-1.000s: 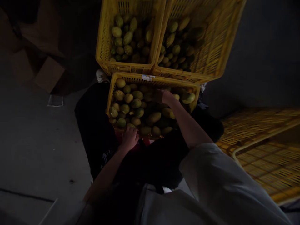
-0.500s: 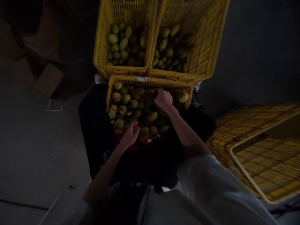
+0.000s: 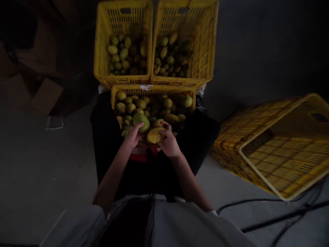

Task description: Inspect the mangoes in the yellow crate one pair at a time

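My left hand (image 3: pixel 133 136) is closed on a large, rounded green fruit (image 3: pixel 142 122), with the thumb lying against its side. Just to the right, my right hand (image 3: pixel 169 142) grips an oval yellow fruit (image 3: pixel 154 136) between thumb and fingers. Both fruits are held above the near side of a yellow plastic crate (image 3: pixel 114 97) that stands between my knees. Many similar green and yellowish fruits (image 3: pixel 141 104) fill this crate. Dim light leaves their exact kind unclear.
Beyond the near crate, two yellow crates, one at left (image 3: pixel 96 51) and one at right (image 3: pixel 212 51), hold more fruit. Another yellow crate (image 3: pixel 241 151) lies tilted on the floor at right, by black cables (image 3: pixel 290 219). Cardboard boxes (image 3: pixel 47 96) are at left.
My right hand has come back from the crate's far right side with a yellow fruit. My left hand has risen and now holds a green fruit. The view has shifted.
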